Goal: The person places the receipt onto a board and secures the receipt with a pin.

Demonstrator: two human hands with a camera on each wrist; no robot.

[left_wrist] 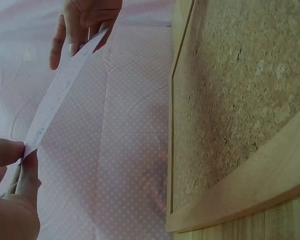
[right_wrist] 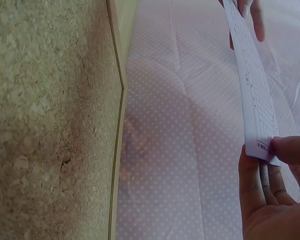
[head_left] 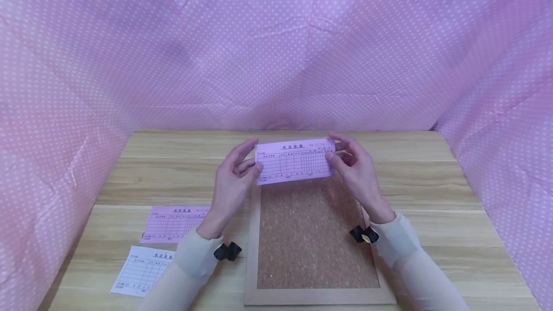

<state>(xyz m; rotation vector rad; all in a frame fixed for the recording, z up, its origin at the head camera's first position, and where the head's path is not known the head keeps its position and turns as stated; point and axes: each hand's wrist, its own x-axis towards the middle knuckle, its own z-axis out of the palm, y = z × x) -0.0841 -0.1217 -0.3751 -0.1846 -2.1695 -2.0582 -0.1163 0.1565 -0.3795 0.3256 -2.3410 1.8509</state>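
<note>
A: What's being held, and where?
B: Left fingers (head_left: 240, 151) and right fingers (head_left: 351, 143) pinch opposite ends of a pink printed slip (head_left: 295, 161), held up off the cork board (head_left: 317, 239), toward its far end.
A: How far along?
B: Lifted; apparently not yet placed. A second pink slip (head_left: 168, 224) and a white slip (head_left: 140, 270) lie untouched, near left, on the surface (head_left: 432, 191).

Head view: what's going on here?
A person holds a pink printed form up in the air, the left hand pinching one end and the right hand the other. It is apart from the framed cork board on the table. To the board's left lie a second pink form and a white form, both partly hidden by the left arm.
</note>
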